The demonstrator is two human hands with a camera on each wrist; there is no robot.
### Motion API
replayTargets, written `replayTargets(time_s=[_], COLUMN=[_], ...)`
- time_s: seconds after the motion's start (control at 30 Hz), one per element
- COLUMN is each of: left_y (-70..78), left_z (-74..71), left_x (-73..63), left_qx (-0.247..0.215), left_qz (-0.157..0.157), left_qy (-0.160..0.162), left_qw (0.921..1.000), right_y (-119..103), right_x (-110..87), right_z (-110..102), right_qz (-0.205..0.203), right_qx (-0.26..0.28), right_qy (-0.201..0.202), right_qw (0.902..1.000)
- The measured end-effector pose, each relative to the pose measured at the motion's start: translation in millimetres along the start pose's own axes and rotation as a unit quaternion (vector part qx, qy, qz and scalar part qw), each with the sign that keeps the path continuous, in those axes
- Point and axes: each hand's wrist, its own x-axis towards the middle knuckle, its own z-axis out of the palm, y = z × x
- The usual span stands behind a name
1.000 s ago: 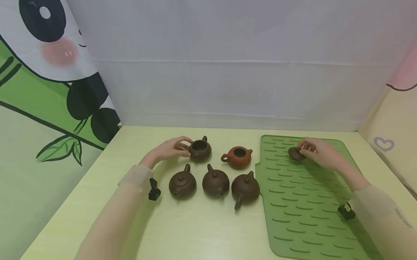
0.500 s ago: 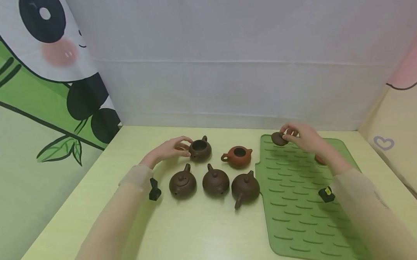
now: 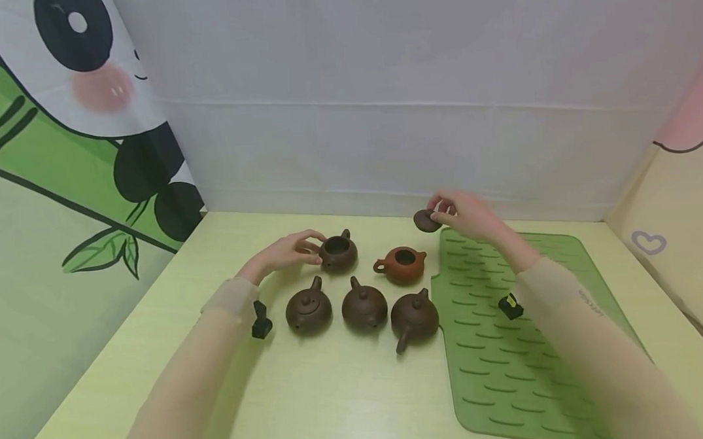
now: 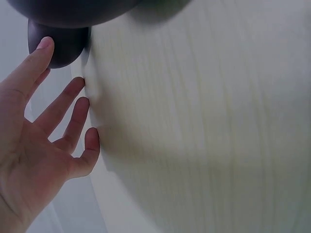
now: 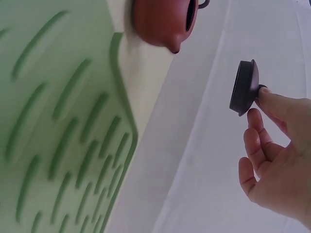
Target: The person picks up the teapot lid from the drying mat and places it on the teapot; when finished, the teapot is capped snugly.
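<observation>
On the left, my left hand (image 3: 287, 252) holds the side of a lidless dark brown teapot (image 3: 338, 253), thumb in front and index finger at the back. In the left wrist view the thumb touches the dark teapot (image 4: 58, 46), while the other fingers are loosely bent beside it. My right hand (image 3: 466, 214) pinches a dark brown teapot lid (image 3: 427, 221) by its knob, raised beyond the mat's back left corner. The right wrist view shows the lid (image 5: 244, 87) tilted on edge, apart from any pot. A lidless reddish teapot (image 3: 403, 265) sits between the hands.
Nearer the front stand three lidded brown teapots: left (image 3: 308, 310), middle (image 3: 364, 307) and right (image 3: 414, 317). A green ridged mat (image 3: 499, 370) lies on the right of the pale table (image 3: 312, 398). A white cloth wall (image 3: 384, 159) rises behind.
My right hand has carried the brown lid left and up from over the mat toward the teapots. A red piece seen on the mat is now behind the arm. My left hand stays put.
</observation>
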Motion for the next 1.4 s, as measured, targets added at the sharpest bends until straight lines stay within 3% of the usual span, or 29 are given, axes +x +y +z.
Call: replayTargets(time_s=[0.47,0.9,1.4], left_y=[-1.7,-5.3,-5.8], left_z=[0.1,-1.1,-0.9], left_x=[0.4,-1.5,-0.5], left_qx=[-0.004,-0.019,-0.023], left_qz=[0.018,-0.004,0.013], left_qy=[-0.003,0.0,-0.002], left_qw=[0.9998,0.9998,0.9997], right_y=[-51.2,-86.4,-109.1], right_x=[41.5,73.3,86.5], right_z=[24.2,55.1,71.3], right_qz=[-0.037,-0.052,-0.057], right_qx=[0.028,0.019,0.055], right_qy=[-0.012,-0.013,-0.058], right_qw=[0.9989,0.9984,0.9952])
